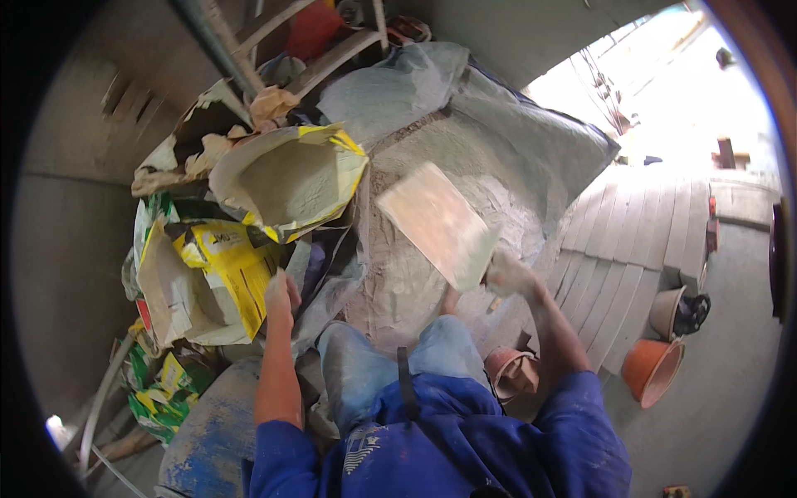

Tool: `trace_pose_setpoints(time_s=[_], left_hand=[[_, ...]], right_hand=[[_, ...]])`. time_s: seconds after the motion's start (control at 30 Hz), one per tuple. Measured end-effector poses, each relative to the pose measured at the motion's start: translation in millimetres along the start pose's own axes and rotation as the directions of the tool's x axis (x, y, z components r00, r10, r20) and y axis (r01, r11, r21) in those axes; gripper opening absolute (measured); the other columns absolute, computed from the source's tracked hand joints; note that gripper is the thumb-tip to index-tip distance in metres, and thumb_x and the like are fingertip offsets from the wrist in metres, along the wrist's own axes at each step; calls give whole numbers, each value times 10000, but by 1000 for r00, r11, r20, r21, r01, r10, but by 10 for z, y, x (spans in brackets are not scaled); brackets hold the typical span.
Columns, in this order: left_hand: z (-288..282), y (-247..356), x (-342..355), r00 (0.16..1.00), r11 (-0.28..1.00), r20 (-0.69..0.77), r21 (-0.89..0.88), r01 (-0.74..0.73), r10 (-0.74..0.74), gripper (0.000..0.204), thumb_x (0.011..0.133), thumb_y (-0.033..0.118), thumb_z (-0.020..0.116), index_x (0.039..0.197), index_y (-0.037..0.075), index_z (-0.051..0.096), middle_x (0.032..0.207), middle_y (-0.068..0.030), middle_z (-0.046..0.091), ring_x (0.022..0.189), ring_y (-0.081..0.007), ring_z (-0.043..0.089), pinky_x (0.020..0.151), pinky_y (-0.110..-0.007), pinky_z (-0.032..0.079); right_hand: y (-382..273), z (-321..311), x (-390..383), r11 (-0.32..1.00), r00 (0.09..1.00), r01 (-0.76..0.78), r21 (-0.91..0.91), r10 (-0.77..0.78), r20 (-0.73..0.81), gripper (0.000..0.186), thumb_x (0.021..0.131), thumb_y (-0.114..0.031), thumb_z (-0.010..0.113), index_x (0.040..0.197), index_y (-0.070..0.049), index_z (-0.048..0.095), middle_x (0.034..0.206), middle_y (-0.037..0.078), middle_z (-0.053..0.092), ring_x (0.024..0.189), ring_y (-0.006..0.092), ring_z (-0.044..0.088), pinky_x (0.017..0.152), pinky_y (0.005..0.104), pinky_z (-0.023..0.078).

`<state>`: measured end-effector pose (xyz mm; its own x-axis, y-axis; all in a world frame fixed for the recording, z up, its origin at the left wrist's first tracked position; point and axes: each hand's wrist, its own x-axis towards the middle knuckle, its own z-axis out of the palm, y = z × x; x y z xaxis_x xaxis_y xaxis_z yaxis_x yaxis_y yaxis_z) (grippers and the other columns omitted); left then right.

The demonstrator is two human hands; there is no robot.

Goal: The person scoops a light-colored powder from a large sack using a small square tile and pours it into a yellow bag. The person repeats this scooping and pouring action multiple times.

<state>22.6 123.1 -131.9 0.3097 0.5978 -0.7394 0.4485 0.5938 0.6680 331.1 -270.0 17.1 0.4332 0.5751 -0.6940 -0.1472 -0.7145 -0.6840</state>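
My right hand (508,275) is closed on the near right corner of a flat, pale rectangular board (436,224), slightly blurred, tilted above the powder. Grey powder (407,274) lies heaped on a plastic sheet (548,141) in front of me. On the left, my left hand (283,292) is closed at the right edge of a yellow and white paper bag (228,270), which lies opened on its side. Its fingertips are partly hidden. Just beyond stands another opened bag (290,178) with a yellow rim and powder inside.
A ladder (332,62) leans at the far left. Crumpled green bags (170,390) and a blue-stained barrel (212,432) are at the near left. To the right are stacked grey planks (618,220), an orange bucket (652,369), a pale bucket (667,312) and a reddish bucket (510,372).
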Motion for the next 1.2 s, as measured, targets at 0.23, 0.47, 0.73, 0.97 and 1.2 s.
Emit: trace_pose_setpoints(time_s=[0.23,0.47,0.73,0.97,1.2], left_hand=[[-518,-873,-683,960,788,-119,550,277,-254,246,966,338,594,907,100,605,680,-4,543,492,-130,529,412,-289,435],[-66,-536,-901,975,753,2,636,169,-221,235,965,308,613,955,73,620,741,0,568,547,-105,544,450,-264,445],[633,-267,-601,967,796,248,597,-106,-57,232,966,289,639,963,58,652,784,6,602,623,-85,559,566,-252,465],[247,-1242,-550,898,352,440,840,-413,4,366,916,394,669,981,35,708,904,-179,712,854,-337,679,777,-442,511],[78,-1864,-583,889,96,410,895,-435,205,229,845,286,728,818,60,713,816,-133,699,758,-365,636,702,-477,471]], right_hand=[[2854,649,-1448,903,764,-418,96,407,-500,376,678,-237,814,971,-20,719,826,103,708,656,236,657,599,380,519],[3410,909,-2428,401,324,-530,747,910,-259,286,821,-171,737,1067,-31,697,871,119,709,791,223,702,657,370,541],[3042,952,-1703,692,471,-548,470,719,-510,315,791,-211,679,977,43,689,768,175,692,715,291,698,655,427,547],[3097,1212,95,783,683,-529,326,621,-384,340,751,-213,681,942,67,699,876,272,712,867,410,705,778,440,549],[3779,1825,2311,868,773,-483,115,484,-411,427,775,-204,663,1113,57,655,1019,300,693,1044,422,666,901,471,519]])
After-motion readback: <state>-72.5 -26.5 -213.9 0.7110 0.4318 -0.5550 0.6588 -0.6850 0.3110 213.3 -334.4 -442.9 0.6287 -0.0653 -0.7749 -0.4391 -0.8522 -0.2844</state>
